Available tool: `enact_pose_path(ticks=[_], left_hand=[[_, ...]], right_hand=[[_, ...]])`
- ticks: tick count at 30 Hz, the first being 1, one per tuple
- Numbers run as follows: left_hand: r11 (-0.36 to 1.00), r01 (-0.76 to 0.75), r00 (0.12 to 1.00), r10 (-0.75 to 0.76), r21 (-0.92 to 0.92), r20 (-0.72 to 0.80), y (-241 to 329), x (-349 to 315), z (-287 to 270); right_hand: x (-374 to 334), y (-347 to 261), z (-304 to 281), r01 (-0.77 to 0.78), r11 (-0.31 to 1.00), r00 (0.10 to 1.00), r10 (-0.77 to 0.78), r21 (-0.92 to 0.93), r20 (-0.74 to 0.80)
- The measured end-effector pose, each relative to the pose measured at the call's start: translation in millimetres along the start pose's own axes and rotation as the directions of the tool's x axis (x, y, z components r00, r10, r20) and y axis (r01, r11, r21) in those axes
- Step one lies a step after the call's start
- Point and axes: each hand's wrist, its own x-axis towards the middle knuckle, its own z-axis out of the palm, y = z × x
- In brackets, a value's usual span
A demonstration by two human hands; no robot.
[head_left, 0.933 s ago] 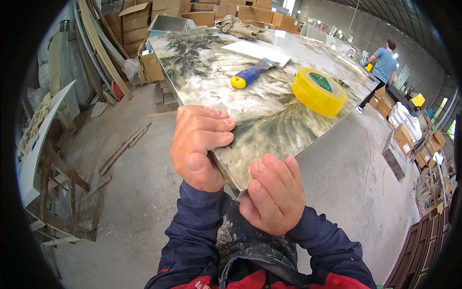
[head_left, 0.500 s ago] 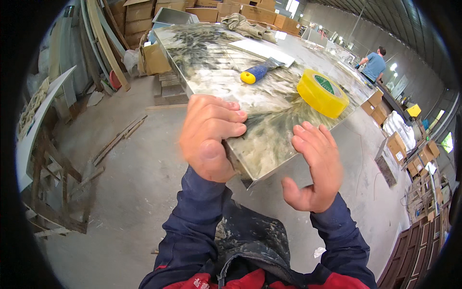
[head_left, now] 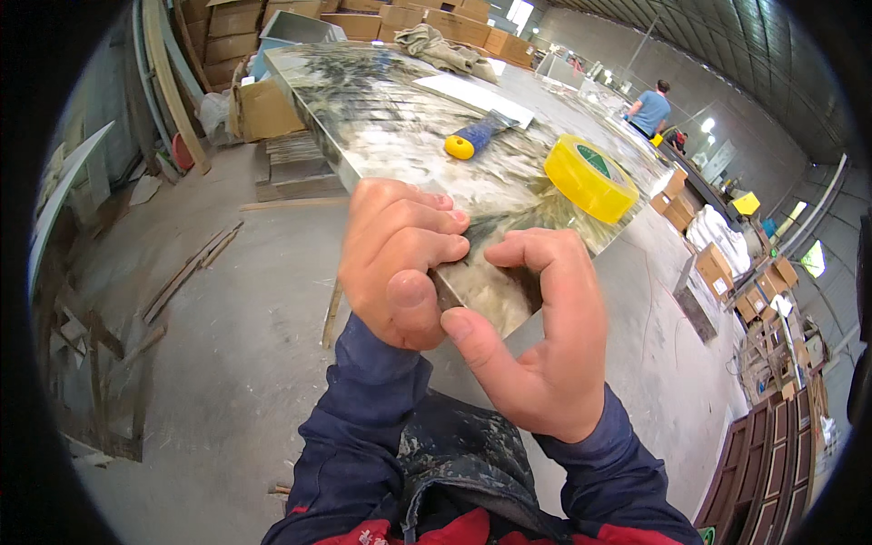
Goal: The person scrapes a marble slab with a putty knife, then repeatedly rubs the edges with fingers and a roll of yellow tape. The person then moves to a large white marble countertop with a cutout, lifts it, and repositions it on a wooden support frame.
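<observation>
A marbled black-and-white slab (head_left: 363, 141) with a glossy top stretches away from me, its near corner between my hands. My left hand (head_left: 395, 263) is closed over the slab's left edge, fingertips on top and thumb bent against the side. Around the near corner curls my right hand (head_left: 549, 336), its fingers bent over the top and its thumb at the front edge beside my left thumb; the palm side is partly hidden. A wide roll of clear yellow tape (head_left: 590, 186) lies just beyond my right hand. Farther left on the slab rests a scraper (head_left: 474, 138) with a blue-and-yellow handle.
A white sheet (head_left: 477, 98) and a crumpled cloth (head_left: 445, 50) lie farther along the slab. Cardboard boxes (head_left: 454, 27) are stacked behind. Loose wood strips (head_left: 193, 272) lie on the floor at left. A person (head_left: 649, 111) in blue is at the far right.
My right hand has swung left and curled around the near corner, its thumb now by the left one. My left hand keeps its hold. The view has shifted slightly.
</observation>
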Motion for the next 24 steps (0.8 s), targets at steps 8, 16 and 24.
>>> enact_pose_path(ticks=[8,16,24], left_hand=[[1.0,0.011,1.0,-0.011,0.003,0.001,2,3,0],[0.998,0.028,0.999,-0.03,0.052,0.029,4,1,-4],[1.0,0.007,1.0,-0.007,-0.02,0.024,2,4,2]], right_hand=[[2,-5,5,-0.092,0.995,0.996,0.092,0.046,-0.001],[6,1,-8,-0.067,0.989,0.988,0.085,-0.133,0.131],[5,53,-35,-0.321,0.94,0.947,0.32,0.114,0.025]])
